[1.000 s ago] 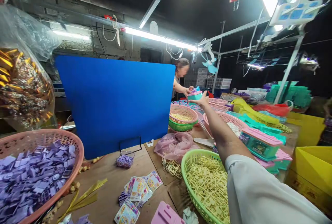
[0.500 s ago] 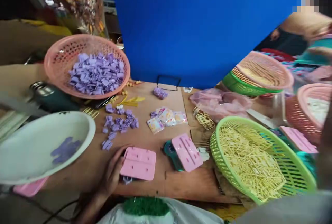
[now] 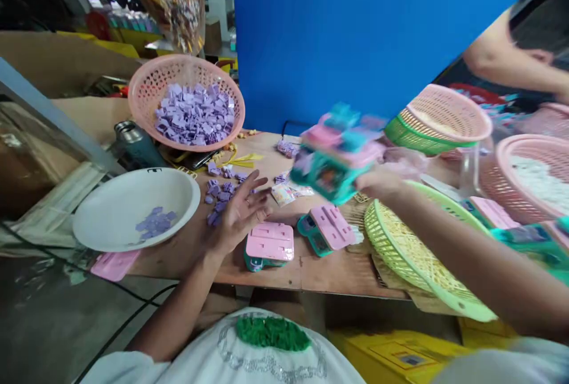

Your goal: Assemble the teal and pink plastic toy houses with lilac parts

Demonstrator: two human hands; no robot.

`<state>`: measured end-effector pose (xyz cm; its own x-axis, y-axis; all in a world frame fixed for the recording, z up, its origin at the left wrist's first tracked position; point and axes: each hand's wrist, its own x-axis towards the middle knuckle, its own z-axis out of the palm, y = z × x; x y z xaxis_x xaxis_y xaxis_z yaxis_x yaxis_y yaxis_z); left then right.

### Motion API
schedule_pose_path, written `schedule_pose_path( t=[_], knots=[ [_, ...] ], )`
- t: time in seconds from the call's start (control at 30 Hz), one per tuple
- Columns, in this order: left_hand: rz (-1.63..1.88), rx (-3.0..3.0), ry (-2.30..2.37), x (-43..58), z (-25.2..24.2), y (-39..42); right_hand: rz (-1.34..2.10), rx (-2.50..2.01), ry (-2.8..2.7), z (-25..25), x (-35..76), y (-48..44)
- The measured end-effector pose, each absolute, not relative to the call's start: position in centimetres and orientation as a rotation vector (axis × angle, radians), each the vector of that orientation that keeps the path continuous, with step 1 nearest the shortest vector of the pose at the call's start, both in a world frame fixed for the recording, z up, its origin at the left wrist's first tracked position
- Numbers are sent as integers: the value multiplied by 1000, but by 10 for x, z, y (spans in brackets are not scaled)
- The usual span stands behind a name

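My right hand (image 3: 381,182) reaches in from the right and grips a teal-and-pink plastic toy house (image 3: 335,156), held above the table and smeared by motion. Turquoise parts stick up from its top. My left hand (image 3: 244,212) is raised with its fingers spread and holds nothing. Just below and right of it stands a second toy house (image 3: 269,242) with a flat pink top. Another pink-topped toy house (image 3: 329,227) lies slightly turned to its right. Small purple plastic pieces (image 3: 217,197) are scattered beyond my left hand. Printed plastic packets (image 3: 284,194) lie near its fingertips.
A pink basket (image 3: 142,88) of purple pieces stands at back left, above a white bowl (image 3: 111,212). A green basket (image 3: 376,224) of yellow pieces sits right, under my forearm. A blue panel (image 3: 333,34) borders the table. Another person's arm (image 3: 502,58) shows at far right.
My right hand has come into view carrying a toy house over the table. My left hand has let go of the pink-topped toy house and risen, fingers spread. The view has shifted left.
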<state>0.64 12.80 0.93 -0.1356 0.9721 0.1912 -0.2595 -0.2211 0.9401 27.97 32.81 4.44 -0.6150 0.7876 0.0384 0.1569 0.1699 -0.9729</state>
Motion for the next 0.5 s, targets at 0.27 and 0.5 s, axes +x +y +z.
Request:
schedule_pose_path(
  t=[0.27, 0.5],
  knots=[
    [1726, 901, 1024, -15, -4, 142, 1718, -427, -2104, 75, 172, 265],
    [1786, 1058, 1220, -21, -35, 162, 1100, -731, -2233, 46, 157, 286]
  ],
)
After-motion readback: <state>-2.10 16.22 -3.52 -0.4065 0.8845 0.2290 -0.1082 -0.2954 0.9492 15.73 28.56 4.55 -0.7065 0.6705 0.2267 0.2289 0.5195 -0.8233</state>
